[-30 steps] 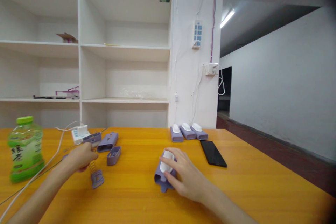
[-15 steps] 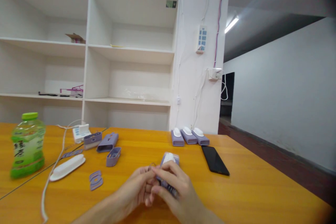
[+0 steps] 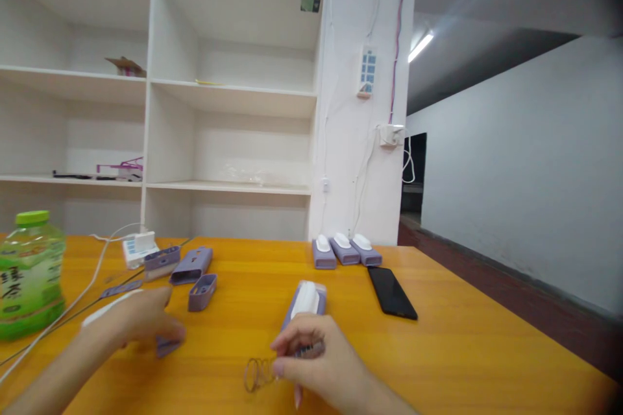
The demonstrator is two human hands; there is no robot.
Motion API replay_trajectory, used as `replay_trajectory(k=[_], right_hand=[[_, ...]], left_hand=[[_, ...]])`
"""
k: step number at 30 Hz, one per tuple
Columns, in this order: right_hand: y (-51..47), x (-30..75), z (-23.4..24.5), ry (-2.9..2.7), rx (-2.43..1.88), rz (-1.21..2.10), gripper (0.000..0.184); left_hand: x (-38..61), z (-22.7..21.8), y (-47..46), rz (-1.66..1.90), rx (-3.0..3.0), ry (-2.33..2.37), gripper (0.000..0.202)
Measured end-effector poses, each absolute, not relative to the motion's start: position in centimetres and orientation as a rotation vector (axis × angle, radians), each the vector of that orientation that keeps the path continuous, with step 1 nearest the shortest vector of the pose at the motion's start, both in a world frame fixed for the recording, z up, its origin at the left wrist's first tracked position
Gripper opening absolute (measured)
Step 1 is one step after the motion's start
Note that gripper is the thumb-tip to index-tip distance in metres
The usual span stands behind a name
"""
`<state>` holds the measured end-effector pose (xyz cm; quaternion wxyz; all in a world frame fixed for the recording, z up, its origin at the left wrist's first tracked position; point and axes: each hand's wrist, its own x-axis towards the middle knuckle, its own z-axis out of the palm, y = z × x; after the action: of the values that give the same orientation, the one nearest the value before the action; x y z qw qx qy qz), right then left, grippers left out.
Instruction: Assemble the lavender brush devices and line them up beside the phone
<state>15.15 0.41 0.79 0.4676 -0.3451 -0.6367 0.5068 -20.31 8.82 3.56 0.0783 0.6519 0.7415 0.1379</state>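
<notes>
My right hand point(image 3: 318, 363) rests on the orange table point(image 3: 462, 350) with its fingers pinched on a metal coil spring point(image 3: 257, 373), which sticks out to the left. Just behind it lies a purple case with a white insert point(image 3: 305, 301). My left hand point(image 3: 136, 324) lies over a small purple plate point(image 3: 168, 345) and a white elongated piece point(image 3: 100, 314). Its fingers are curled down onto the plate, and motion blurs them.
Loose purple housings point(image 3: 191, 266) lie at the back left beside a white power strip point(image 3: 139, 249) and its cable. Three finished purple cases point(image 3: 345, 251) stand in a row by the wall. A black phone point(image 3: 392, 284) lies right of centre. A green bottle point(image 3: 29, 272) stands far left.
My left hand has left the right hand and moved left to the purple plate. The right hand now holds the spring low on the table, away from the purple case.
</notes>
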Motion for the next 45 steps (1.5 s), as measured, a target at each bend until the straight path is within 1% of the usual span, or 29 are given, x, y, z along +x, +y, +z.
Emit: replay_trajectory(k=[3,5,7,8,11,13,16,17,21,24,30,31,33,35,36,37,41,43,45], right_hand=[[0.4,14.9,0.4,-1.548,-0.876,1.253,0.038],[0.3,15.1,0.8,-1.608,-0.890,1.212,0.029],[0.0,15.6,1.4,-1.740,-0.894,1.034,0.015],[-0.1,15.8,1.5,-1.811,-0.895,0.928,0.013],[-0.4,16.2,1.4,-2.007,-0.884,0.670,0.028],[-0.4,16.3,0.9,-2.188,-0.798,0.543,0.033],[-0.1,16.1,0.0,-2.407,-0.604,0.420,0.027],[0.0,16.0,-0.3,-2.420,-0.578,0.379,0.024],[-0.1,15.8,-0.4,-2.303,-0.692,0.176,0.020],[-0.5,15.9,0.2,-2.257,-0.852,0.097,0.017],[-1.1,15.6,0.4,-2.355,-1.148,-0.093,0.040],[-1.1,15.5,0.4,-2.359,-1.174,-0.136,0.041],[-1.0,15.3,0.3,-2.375,-1.206,-0.204,0.032],[-0.5,15.4,0.3,-2.406,-1.192,-0.240,0.018],[-0.1,15.5,0.3,-2.424,-1.162,-0.239,0.014],[0.3,15.7,0.4,-2.441,-1.120,-0.225,0.015],[2.4,16.6,0.2,-2.456,-0.987,-0.123,0.038],[3.0,17.1,-0.1,-2.409,-1.006,-0.061,0.039],[3.1,17.3,-0.5,-2.312,-1.059,0.018,0.031]], left_hand=[[-21.1,2.4,9.4,0.220,1.802,2.120,0.051],[-20.9,2.2,9.6,0.242,1.833,2.110,0.049],[-20.6,2.2,9.6,0.240,1.826,2.091,0.047],[-20.5,2.3,9.6,0.243,1.821,2.065,0.047],[-19.8,2.3,9.3,0.318,1.827,1.948,0.043],[-18.4,2.0,9.1,0.425,1.844,1.806,0.037],[-14.7,1.1,8.6,0.629,1.890,1.544,0.029],[-13.2,0.6,8.4,0.689,1.911,1.466,0.029],[-8.1,-0.6,6.9,0.954,2.049,1.179,0.031],[-6.4,-0.6,5.3,0.952,2.125,1.127,0.031],[-6.4,0.4,3.5,0.781,2.255,1.178,0.030],[-6.4,0.4,3.6,0.789,2.244,1.176,0.030],[-6.3,0.2,4.1,0.851,2.194,1.165,0.031],[-6.2,-0.3,4.7,0.945,2.134,1.138,0.030],[-6.1,-0.6,4.9,0.991,2.110,1.119,0.029],[-6.0,-0.9,5.0,1.024,2.093,1.098,0.028],[-6.1,-2.0,5.0,1.044,2.060,1.071,0.026],[-6.3,-2.3,4.9,1.021,2.030,1.089,0.035],[-6.4,-2.3,4.9,0.981,1.995,1.107,0.043]])
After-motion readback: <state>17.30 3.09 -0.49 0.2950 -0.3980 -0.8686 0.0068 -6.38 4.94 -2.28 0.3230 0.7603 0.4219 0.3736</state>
